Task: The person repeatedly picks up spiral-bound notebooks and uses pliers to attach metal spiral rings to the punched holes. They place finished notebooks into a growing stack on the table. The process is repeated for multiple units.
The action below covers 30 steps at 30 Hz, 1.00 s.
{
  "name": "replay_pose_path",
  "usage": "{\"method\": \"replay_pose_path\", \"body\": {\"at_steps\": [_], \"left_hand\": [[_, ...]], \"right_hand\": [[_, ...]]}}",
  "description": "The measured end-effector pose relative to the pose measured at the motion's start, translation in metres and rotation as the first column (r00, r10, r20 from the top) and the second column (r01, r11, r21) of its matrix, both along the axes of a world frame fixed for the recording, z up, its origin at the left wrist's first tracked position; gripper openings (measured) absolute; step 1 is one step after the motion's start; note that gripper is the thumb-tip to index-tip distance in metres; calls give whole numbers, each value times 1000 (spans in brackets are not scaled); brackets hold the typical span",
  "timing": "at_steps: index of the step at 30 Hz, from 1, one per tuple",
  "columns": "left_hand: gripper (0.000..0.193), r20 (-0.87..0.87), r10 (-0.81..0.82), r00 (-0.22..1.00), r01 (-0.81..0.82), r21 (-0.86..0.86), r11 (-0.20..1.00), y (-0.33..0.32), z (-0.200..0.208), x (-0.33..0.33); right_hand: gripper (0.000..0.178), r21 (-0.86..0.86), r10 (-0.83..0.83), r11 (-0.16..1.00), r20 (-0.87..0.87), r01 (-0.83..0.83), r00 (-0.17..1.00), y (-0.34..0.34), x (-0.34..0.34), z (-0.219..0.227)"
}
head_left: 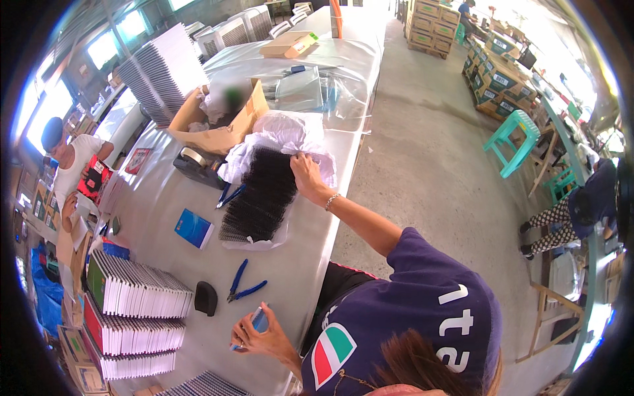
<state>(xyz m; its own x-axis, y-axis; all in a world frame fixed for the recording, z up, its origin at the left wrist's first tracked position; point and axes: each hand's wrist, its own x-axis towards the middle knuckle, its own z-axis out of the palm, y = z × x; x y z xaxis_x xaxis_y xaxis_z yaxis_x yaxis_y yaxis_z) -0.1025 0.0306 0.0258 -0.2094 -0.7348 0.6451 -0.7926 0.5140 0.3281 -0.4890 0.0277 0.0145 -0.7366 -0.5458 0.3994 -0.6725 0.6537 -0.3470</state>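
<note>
My right hand (308, 177), with a bracelet at the wrist, reaches to the far end of a pile of black spiral binding coils (261, 195). Its fingers are closed at the coil ends; how many they pinch is hidden. The coils lie on crumpled white paper (290, 132). Nearer me, my left hand (264, 340) is closed round a small blue booklet (260, 321), mostly covered by the fingers. Beside it on the table are blue-handled pliers (246, 282) and a dark rounded object (206, 298). A blue-covered booklet (193, 228) lies beyond them.
Stacks of spiral notebooks (142, 290) stand at the table's near left. A cardboard box (221, 125) and a tape dispenser (198, 165) sit beyond the coils. A co-worker (79, 158) is across the table. A green stool (514, 142) stands on the floor at right.
</note>
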Motion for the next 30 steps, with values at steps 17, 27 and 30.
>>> {"method": "replay_pose_path", "body": {"at_steps": [17,27,30], "left_hand": [[33,27,24,999,-22,-56,998,0,3,-3],[30,-13,-54,998,55,111,992,-5,1,9],[29,-67,-70,995,79,140,987,-3,4,9]], "right_hand": [[19,-841,621,527,284,-121,730,18,46,72],[22,-684,934,303,353,-663,62,25,174,96],[16,-548,935,272,346,-791,82,23,204,69]]}}
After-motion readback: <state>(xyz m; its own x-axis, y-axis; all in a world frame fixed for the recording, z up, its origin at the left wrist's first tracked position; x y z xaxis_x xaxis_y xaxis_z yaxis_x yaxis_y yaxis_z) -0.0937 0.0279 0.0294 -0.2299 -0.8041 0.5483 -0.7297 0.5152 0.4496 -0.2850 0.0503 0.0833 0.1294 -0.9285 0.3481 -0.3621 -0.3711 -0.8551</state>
